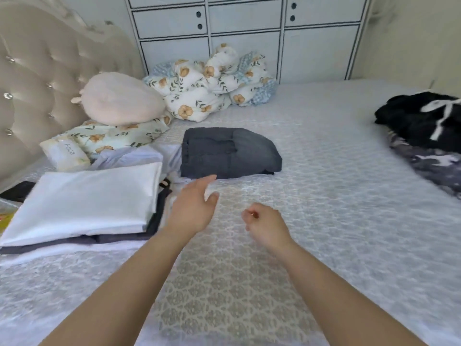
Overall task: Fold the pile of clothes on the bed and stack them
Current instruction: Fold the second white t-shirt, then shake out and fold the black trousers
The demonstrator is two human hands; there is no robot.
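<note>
Grey folded jeans (229, 152) lying crosswise, left hand (193, 208) fingers spread, right hand (268, 224) fingers curled, empty

Bed (324, 196) layout: headboard (37, 71) on left, drawer unit (249, 33) against far edge. Folded stack (82, 203) near-left on bed, top piece lying on others under it. Folded jeans (229, 152) mid-bed, just right of and behind the stack. Tissue pack (66, 152) behind stack, next to headboard; pillow (114, 136) behind that with plush cushion (119, 98) on top. Bunched quilt (214, 83) far centre, right of cushion, before the drawers. Unfolded pile (424, 131) at right edge, well apart from the jeans. Left hand (192, 206) just in front of jeans, right of stack; right hand (267, 226) beside it, both over bare bed
</note>
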